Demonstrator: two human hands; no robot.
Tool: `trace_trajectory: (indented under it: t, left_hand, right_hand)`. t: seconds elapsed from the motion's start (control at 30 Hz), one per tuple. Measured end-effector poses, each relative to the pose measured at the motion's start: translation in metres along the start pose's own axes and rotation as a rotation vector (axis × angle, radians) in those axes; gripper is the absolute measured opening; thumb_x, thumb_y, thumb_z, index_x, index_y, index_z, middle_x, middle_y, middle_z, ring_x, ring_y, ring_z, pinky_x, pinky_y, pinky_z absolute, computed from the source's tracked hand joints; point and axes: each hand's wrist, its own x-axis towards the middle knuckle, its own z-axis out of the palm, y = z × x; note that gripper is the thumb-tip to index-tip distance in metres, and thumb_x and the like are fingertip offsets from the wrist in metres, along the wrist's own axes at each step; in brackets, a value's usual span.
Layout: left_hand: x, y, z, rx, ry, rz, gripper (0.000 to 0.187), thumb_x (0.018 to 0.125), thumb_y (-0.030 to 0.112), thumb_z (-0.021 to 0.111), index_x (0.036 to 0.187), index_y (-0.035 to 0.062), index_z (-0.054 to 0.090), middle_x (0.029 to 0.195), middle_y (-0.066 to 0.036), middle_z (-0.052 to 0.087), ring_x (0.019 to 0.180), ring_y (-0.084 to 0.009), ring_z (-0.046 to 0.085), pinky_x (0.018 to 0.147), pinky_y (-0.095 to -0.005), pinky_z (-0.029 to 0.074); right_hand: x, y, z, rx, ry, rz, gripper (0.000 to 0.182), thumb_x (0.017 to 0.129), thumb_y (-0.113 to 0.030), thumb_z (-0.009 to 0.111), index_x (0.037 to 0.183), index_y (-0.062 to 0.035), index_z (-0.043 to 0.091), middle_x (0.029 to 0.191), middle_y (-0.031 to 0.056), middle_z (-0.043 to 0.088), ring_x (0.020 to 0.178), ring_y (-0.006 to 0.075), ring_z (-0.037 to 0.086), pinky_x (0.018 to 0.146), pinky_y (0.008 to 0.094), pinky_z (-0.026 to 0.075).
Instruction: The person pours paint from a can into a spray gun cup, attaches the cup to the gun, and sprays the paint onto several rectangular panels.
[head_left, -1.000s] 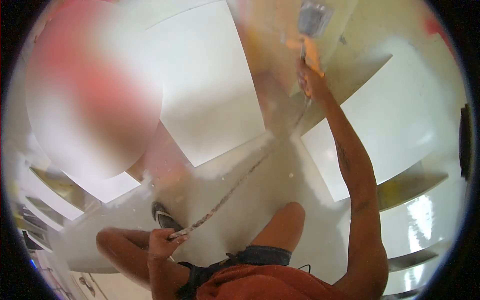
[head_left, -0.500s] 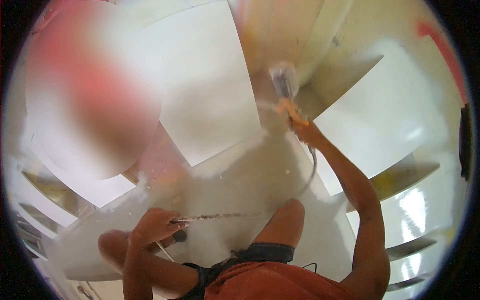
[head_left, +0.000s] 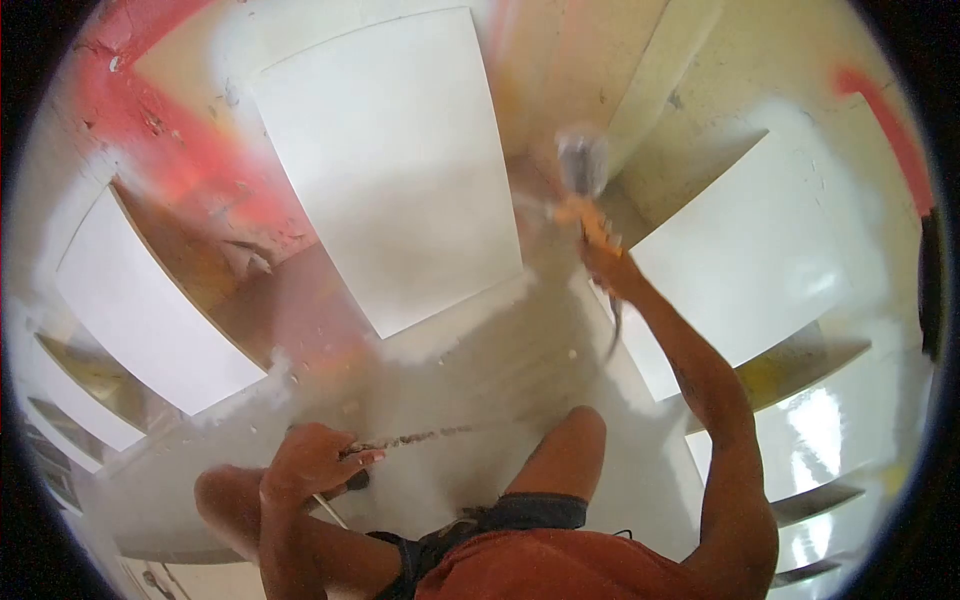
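My right hand [head_left: 608, 268] is closed round the handle of an orange spray gun [head_left: 590, 222] with a clear cup [head_left: 582, 162] on top. The gun points left toward a white panel [head_left: 400, 170] that leans on the wall, without touching it. A hose hangs below my right hand. Low on the left, my left hand [head_left: 318, 458] is closed on a thin, stained stick [head_left: 410, 438], which reaches to the right over the floor and fades into blur at its far end.
White panels lean at the left [head_left: 150, 300] and right [head_left: 740, 250], with more behind them on both sides. The wall [head_left: 190, 150] carries red and yellow paint marks. My bent knees are over the grey floor [head_left: 470, 370].
A large blurred white and red shape at the upper left is gone, uncovering the wall and a panel. The spray gun in my right hand has shifted slightly right.
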Motion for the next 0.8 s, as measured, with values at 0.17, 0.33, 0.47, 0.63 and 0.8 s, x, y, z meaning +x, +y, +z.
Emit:
trace_trajectory:
  t: [0.17,0.33,0.47,0.63,0.8]
  left_hand:
    - [-0.004,-0.004,-0.001,-0.039,0.021,0.033,0.057,0.086,0.061,0.061,0.076,0.0058,0.071,0.058,-0.015,0.061,0.058,-0.0354,0.063,0.062,-0.0433,0.050]
    - [-0.008,-0.003,-0.003,-0.034,0.011,0.048,0.056,0.086,0.060,0.062,0.075,0.0061,0.071,0.053,-0.013,0.060,0.054,-0.0327,0.062,0.061,-0.0416,0.050]
    - [-0.015,0.011,-0.010,-0.123,0.009,-0.028,0.054,0.086,0.058,0.063,0.074,0.0061,0.072,0.049,-0.011,0.057,0.051,-0.0306,0.061,0.060,-0.0402,0.050]
    - [-0.018,0.006,-0.011,-0.072,0.060,-0.005,0.052,0.087,0.055,0.064,0.076,0.0052,0.072,0.059,-0.015,0.061,0.057,-0.0332,0.063,0.061,-0.0412,0.051]
    - [-0.014,-0.010,0.001,-0.073,0.169,0.028,0.054,0.086,0.056,0.065,0.069,0.0044,0.068,0.054,-0.014,0.058,0.051,-0.0331,0.059,0.057,-0.0409,0.049]
  right_hand:
    - [-0.068,0.020,0.008,-0.289,-0.115,0.204,0.023,0.089,-0.032,0.068,0.087,-0.0130,0.054,0.063,-0.0051,0.046,0.046,0.0055,0.038,0.040,0.0242,0.033]
    - [-0.019,0.013,0.011,-0.073,-0.109,-0.024,0.027,0.091,-0.035,0.067,0.092,-0.0087,0.061,0.070,-0.0024,0.055,0.048,0.0096,0.046,0.041,0.0272,0.037]
    - [0.016,-0.085,0.037,0.228,-0.056,-0.297,0.016,0.095,-0.028,0.065,0.098,-0.0124,0.065,0.073,-0.0058,0.055,0.057,0.0042,0.047,0.047,0.0219,0.036]
    - [0.021,-0.119,0.049,0.312,-0.002,-0.504,0.023,0.097,-0.039,0.060,0.089,-0.0182,0.058,0.068,-0.0105,0.043,0.050,0.0016,0.036,0.042,0.0193,0.027]
    - [0.000,-0.015,0.022,0.109,-0.077,-0.194,0.022,0.093,-0.035,0.065,0.097,-0.0142,0.061,0.073,-0.0060,0.052,0.059,0.0056,0.046,0.050,0.0237,0.038]
